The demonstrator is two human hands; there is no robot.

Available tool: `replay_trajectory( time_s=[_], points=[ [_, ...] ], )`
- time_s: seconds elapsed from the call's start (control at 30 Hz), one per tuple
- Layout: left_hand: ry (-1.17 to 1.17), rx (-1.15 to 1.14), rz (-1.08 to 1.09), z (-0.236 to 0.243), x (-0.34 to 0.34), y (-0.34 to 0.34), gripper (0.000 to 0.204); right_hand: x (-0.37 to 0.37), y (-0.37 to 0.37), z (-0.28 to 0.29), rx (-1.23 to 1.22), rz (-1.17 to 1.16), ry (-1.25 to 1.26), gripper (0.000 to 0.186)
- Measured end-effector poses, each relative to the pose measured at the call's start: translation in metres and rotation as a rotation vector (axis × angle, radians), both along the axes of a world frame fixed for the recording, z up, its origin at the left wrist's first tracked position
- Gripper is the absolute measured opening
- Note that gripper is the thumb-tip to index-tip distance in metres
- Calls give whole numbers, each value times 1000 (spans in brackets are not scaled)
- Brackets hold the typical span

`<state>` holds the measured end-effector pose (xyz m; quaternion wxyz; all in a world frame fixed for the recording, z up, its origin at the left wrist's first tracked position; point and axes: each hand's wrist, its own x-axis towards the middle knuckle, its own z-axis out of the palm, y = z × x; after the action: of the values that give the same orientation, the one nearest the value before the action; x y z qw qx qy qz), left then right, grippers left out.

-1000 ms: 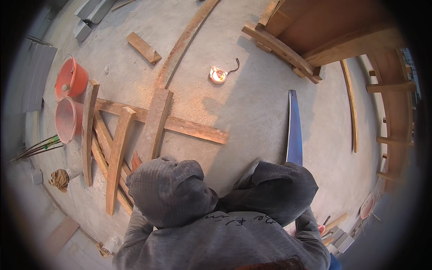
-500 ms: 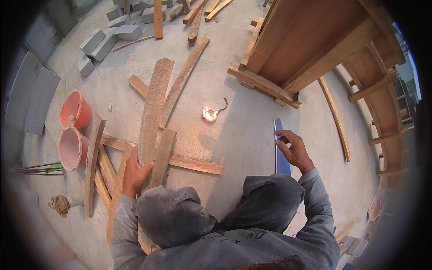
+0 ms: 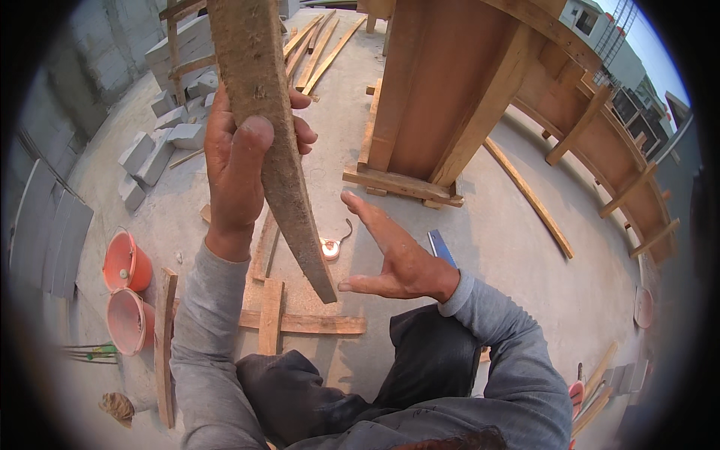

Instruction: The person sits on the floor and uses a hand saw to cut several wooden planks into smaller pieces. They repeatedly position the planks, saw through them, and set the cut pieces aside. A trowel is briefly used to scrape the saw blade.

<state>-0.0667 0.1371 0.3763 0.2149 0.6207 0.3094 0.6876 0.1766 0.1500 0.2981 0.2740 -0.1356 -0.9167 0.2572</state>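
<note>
My left hand (image 3: 240, 161) grips a long rough wooden plank (image 3: 262, 97), raised off the floor and slanting from the top of the view down toward my knees. Its thumb lies across the near face, with fingertips showing round the far edge. Beside the plank's lower end, my right hand (image 3: 401, 259) holds nothing, its thumb and fingers spread wide. A tape measure (image 3: 329, 248) lies on the floor, partly behind the plank. Just beyond my right wrist is a blue handsaw (image 3: 441, 247), partly hidden. Below the plank, a short board (image 3: 271, 315) crosses another wooden piece (image 3: 330, 324) on the floor.
Two orange buckets (image 3: 126, 261) stand at the left, near an upright-looking board (image 3: 164, 349). Grey blocks (image 3: 154, 161) are piled at the far left. A large wooden formwork box (image 3: 442, 97) stands ahead, with a loose batten (image 3: 531, 199) to its right.
My left hand has lifted the long plank from the pile on the floor. My right hand has left the saw and moved left toward the plank, fingers spreading.
</note>
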Motion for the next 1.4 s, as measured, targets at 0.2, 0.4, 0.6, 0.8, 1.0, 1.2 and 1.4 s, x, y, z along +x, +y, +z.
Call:
replay_trajectory(
  time_s=[0.2, 0.4, 0.6, 0.8, 1.0, 1.2, 1.4],
  points=[
    [-262, 173, -113, 40, 15, 39, 79, 18, 7, -22, -316, -125, 67, 100],
    [-307, -93, 14, -12, -16, 73, 71, 34, 11, -28, -287, -403, 110, 89],
    [-414, -374, 32, -45, -27, 83, 64, 28, 9, -34, -458, -375, 178, 83],
    [-252, -408, 215, -57, -51, 76, 65, 23, 15, -52, -740, -377, 103, 77],
    [-511, -357, 327, -78, -148, 59, 58, 18, 41, -85, -1027, -454, 6, 57],
    [-721, -320, 533, -77, -225, 27, 58, 5, 42, -102, -1417, -563, -20, 55],
    [-835, -316, 503, -101, -240, 36, 56, 0, 40, -111, -1428, -526, 28, 67]
  ],
)
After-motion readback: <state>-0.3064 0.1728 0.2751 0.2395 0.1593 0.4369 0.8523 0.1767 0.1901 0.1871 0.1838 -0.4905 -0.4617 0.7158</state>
